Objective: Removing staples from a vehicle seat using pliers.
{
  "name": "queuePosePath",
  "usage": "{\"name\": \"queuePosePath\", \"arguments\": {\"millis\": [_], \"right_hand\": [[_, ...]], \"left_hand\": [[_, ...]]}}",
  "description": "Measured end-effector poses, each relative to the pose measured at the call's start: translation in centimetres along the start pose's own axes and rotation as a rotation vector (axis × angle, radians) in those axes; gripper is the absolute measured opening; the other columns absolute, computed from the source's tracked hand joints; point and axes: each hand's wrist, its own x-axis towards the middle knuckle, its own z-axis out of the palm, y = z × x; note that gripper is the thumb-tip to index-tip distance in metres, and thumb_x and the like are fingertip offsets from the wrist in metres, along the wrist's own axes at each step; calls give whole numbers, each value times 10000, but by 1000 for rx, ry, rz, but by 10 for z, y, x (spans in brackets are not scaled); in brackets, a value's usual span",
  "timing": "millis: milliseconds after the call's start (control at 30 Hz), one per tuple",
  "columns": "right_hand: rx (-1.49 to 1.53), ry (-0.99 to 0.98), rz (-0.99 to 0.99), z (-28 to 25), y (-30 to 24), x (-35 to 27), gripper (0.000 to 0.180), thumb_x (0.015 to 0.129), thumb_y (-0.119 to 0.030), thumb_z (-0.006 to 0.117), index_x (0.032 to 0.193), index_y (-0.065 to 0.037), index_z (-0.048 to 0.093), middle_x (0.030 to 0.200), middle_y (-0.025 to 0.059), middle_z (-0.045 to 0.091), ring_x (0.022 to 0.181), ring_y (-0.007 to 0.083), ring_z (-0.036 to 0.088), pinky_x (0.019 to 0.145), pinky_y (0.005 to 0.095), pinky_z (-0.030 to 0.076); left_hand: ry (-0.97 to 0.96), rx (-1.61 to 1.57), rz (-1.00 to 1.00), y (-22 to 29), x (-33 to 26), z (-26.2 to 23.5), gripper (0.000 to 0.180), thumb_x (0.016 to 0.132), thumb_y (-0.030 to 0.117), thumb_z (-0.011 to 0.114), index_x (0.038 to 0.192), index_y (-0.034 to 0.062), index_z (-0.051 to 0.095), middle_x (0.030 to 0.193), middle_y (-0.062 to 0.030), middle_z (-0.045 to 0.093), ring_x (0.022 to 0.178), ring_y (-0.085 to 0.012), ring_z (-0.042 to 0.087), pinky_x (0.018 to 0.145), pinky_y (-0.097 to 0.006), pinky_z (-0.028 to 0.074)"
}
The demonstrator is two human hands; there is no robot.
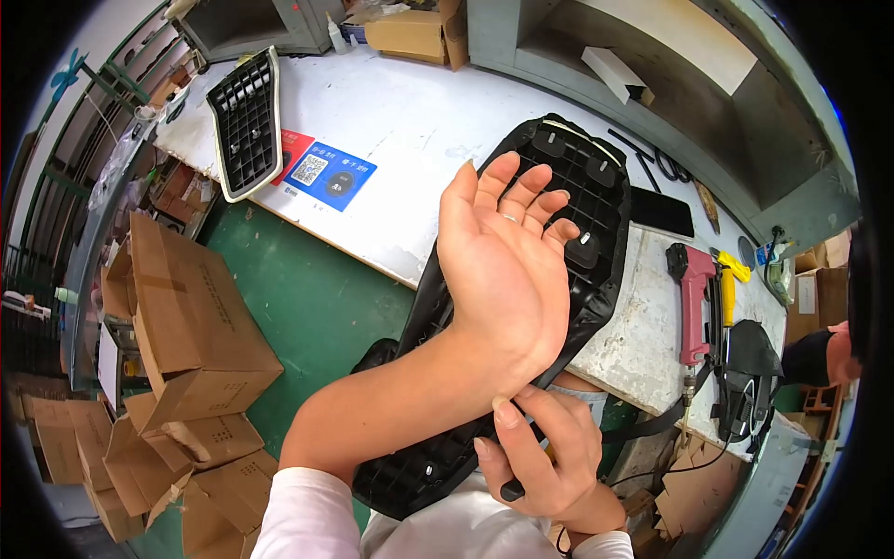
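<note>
My left hand is raised palm up, its fingers loosely spread and nothing in it. Beneath it a long black seat lies with its ribbed plastic underside showing, partly on the table and reaching back toward my body. Black cover material wraps its edges, and my left forearm hides its middle. My right hand is curled just below my left wrist, thumb and fingertips close to the skin. A dark rounded end pokes out under its fingers; the rest of that object is hidden.
The white table carries another ribbed panel and a blue printed card. At right lie a red pneumatic tool, a yellow-handled screwdriver and a black phone-like slab. Cardboard boxes stand on the green floor at left.
</note>
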Motion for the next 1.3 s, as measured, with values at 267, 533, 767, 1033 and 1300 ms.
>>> {"name": "queuePosePath", "arguments": {"millis": [267,533,767,1033,1300], "right_hand": [[-4,9,-3,1,1,1,392,782,-95,795,1172,-85,758,1044,122,687,787,230,572,585,300,459],[15,-4,12,-1,0,0,375,784,-102,795,1158,-86,764,1044,125,690,786,233,574,598,300,465],[22,3,21,-1,1,1,366,803,-122,790,1165,-80,762,1045,128,690,788,234,575,591,304,466],[19,-18,5,-3,1,-2,367,817,-136,786,1178,-77,757,1057,131,690,801,235,571,601,305,470],[25,-19,6,-3,2,-3,377,813,-138,785,1183,-73,753,1071,142,696,802,238,576,603,309,475]], "left_hand": [[-1,7,-3,-2,0,-3,453,1023,458,503,1230,55,507,1168,-122,558,1045,-250,529,932,-398,439],[5,12,-3,-2,1,-3,456,1025,459,498,1231,53,506,1169,-122,557,1046,-250,528,926,-399,442],[15,15,-14,-3,-2,-1,446,1029,454,493,1221,52,511,1164,-126,562,1036,-252,534,921,-401,444],[19,8,-13,-4,0,-2,437,1029,454,492,1201,53,521,1157,-128,567,1031,-253,538,915,-399,444],[14,15,-13,-4,1,-3,441,1030,454,485,1213,53,512,1166,-130,560,1035,-251,532,918,-400,439]]}}
